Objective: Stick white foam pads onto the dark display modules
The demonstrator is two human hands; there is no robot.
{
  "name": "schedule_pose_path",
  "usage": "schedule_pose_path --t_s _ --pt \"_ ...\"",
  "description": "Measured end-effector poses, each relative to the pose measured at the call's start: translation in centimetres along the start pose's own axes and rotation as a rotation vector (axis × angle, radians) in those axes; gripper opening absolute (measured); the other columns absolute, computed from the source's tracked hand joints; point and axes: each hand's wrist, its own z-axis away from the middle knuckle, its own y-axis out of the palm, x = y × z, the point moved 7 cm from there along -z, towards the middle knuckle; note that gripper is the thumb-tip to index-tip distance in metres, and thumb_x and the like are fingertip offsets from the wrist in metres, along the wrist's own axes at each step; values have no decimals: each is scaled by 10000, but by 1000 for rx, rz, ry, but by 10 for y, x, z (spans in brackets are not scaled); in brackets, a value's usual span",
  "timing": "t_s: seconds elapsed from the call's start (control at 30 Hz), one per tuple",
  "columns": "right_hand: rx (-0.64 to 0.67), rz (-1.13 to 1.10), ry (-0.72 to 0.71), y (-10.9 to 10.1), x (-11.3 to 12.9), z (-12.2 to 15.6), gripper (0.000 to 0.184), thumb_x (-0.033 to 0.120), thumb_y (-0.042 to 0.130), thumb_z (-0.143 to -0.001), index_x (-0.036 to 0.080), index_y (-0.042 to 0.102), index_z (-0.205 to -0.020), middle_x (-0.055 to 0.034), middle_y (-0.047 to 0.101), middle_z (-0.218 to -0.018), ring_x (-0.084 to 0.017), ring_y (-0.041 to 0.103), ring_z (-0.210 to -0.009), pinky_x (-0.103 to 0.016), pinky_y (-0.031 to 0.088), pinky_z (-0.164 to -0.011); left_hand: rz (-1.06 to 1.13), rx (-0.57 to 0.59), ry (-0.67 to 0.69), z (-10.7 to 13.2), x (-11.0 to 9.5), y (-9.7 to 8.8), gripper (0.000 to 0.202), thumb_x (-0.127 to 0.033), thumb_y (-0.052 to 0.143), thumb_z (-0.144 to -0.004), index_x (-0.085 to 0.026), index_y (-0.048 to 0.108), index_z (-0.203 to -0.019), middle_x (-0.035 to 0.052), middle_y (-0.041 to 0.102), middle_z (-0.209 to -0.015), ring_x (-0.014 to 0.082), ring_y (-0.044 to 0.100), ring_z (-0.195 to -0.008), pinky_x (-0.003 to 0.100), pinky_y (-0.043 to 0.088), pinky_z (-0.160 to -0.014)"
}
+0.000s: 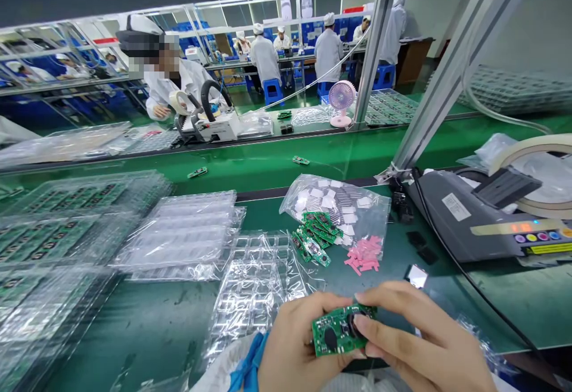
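Left hand [288, 344], right hand [417, 332], lower centre-right | circuit board [318, 338] pinched by both | dark part [350, 326] seemingly being pressed | steady hold likely called for

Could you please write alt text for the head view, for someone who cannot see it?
A left hand and right hand hold a green circuit board above a green workbench. Beyond lie piled boards, pink strips and a clear bag; clear trays lie left, a grey machine right.
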Motion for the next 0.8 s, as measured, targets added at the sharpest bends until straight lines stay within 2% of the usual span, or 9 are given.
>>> schedule_pose_path --t_s 0.17,0.33,0.47,0.53,0.57,0.63,0.67,0.73,0.8 --pt "8 -91 39 9 -7 6 257 116 484 -845 247 608 -1028 -75 619 -895 -165 585 -792 -261 515 -601 -14 140 -171 -4 14 10 221 -335 703 -665 -172 607 -780 -22 621 -566 83 521 -455 183 356 -421" --pt "2 -190 73 21 -15 9 188 92 494 -840 212 602 -937 -78 603 -907 -171 549 -773 -298 475 -599 -80 173 -200 -10 21 13 241 -382 694 -658 -175 586 -720 -39 567 -546 93 499 -485 208 325 -449" --pt "-54 -169 23 17 -15 4 167 73 509 -833 179 602 -923 -83 608 -897 -154 536 -747 -272 470 -582 -26 197 -241 -14 26 12 228 -363 687 -663 -177 560 -702 -50 524 -538 86 459 -483 216 305 -458" --pt "-77 -113 -23 13 -15 0 155 66 506 -831 164 607 -897 -88 613 -880 -154 543 -741 -261 477 -573 117 252 -297 -15 31 14 252 -319 706 -645 -186 546 -789 -39 564 -619 97 510 -554 217 353 -511" --pt "-76 -83 -38 12 -16 -1 158 70 502 -834 163 607 -908 -86 617 -879 -159 554 -757 -264 488 -593 248 296 -339 -15 34 17 351 -290 731 -614 -197 526 -883 -32 587 -686 108 546 -616 219 385 -552" --pt "-37 -28 -52 13 -20 -4 215 101 485 -856 168 573 -1041 -77 624 -892 -167 573 -815 -271 509 -661 523 365 -454 -15 40 25 593 -261 766 -565 -217 433 -1053 -22 604 -781 119 579 -705 229 422 -614" --pt "4 -10 -48 15 -23 -4 282 125 473 -870 172 519 -1144 -69 624 -903 -165 577 -841 -266 515 -689 623 373 -520 -15 44 28 634 -272 768 -563 -213 404 -1077 -23 603 -777 115 581 -702 231 427 -621" --pt "101 24 -53 24 -28 -5 425 141 441 -893 181 359 -1308 -53 623 -922 -154 579 -875 -252 521 -711 686 353 -634 -19 53 32 487 -329 733 -612 -176 448 -975 -35 586 -684 94 559 -623 234 421 -601" --pt "153 99 -59 32 -31 -5 497 148 436 -898 191 262 -1362 -62 613 -979 -169 567 -945 -277 526 -738 633 370 -684 -29 58 33 339 -379 690 -651 -148 495 -804 -35 567 -596 86 535 -555 245 423 -580"
